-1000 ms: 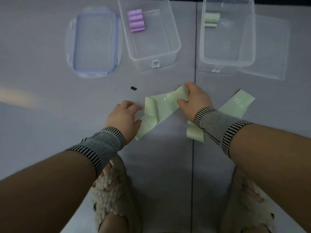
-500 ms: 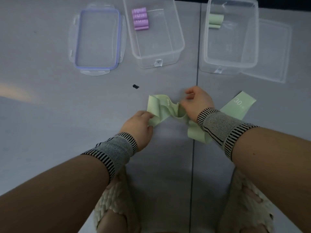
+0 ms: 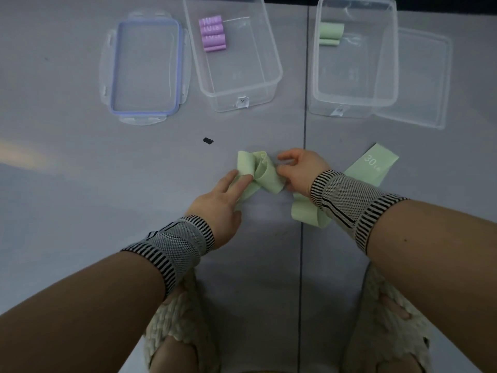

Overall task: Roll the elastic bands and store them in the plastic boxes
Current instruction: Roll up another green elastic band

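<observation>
A light green elastic band (image 3: 262,170) is bunched and partly curled between my hands, just above the grey surface. My left hand (image 3: 220,203) holds its near end between the fingers. My right hand (image 3: 298,170) pinches the curled part from the right. A second green band (image 3: 373,164) marked 30 lies flat under my right wrist. The left clear box (image 3: 242,100) holds purple rolled bands (image 3: 212,33). The right clear box (image 3: 352,105) holds green rolled bands (image 3: 330,33).
A blue-rimmed lid (image 3: 145,68) lies left of the boxes. A clear lid (image 3: 422,76) sits right of the right box. A small black speck (image 3: 208,141) lies on the surface. My feet in woven slippers (image 3: 174,319) show below.
The green band went from lying flat to being lifted and curled up. My left hand moved right and took hold of its near end; my right hand stayed on the far part.
</observation>
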`<action>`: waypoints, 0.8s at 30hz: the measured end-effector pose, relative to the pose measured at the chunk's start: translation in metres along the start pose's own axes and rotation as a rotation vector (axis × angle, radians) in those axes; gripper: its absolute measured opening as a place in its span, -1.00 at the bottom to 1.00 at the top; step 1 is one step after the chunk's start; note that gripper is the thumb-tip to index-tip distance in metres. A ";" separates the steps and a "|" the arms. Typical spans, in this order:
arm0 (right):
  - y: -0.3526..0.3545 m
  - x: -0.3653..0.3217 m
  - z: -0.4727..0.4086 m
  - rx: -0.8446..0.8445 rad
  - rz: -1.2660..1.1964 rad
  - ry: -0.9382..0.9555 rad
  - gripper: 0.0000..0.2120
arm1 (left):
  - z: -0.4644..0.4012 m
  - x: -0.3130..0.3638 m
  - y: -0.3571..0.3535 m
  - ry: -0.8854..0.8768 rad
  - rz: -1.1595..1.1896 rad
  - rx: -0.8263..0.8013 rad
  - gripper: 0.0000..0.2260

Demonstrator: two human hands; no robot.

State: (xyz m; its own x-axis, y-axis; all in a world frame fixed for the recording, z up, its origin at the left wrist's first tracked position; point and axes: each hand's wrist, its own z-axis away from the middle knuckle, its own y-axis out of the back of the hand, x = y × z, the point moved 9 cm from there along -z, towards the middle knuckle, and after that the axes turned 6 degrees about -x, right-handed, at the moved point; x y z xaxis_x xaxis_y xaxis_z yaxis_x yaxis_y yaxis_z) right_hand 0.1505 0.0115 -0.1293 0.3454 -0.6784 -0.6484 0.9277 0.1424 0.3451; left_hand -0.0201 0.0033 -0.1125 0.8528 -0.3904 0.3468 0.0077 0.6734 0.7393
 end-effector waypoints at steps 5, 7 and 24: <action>-0.006 0.004 -0.001 -0.040 -0.198 -0.061 -0.63 | 0.005 -0.002 -0.005 0.021 -0.060 -0.039 -0.30; -0.006 0.002 0.000 -0.043 -0.155 -0.032 -0.59 | 0.006 -0.002 -0.007 0.027 -0.056 -0.036 -0.29; 0.032 -0.006 0.002 0.069 0.359 0.010 -0.62 | -0.013 0.004 0.005 0.063 -0.219 0.050 -0.49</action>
State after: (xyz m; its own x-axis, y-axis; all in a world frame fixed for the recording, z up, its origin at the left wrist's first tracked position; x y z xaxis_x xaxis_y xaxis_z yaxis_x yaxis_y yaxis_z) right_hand 0.1776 0.0185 -0.1133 0.6487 -0.5868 -0.4846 0.7356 0.3204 0.5968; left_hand -0.0096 0.0136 -0.1146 0.8646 -0.4827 0.1397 0.1713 0.5445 0.8211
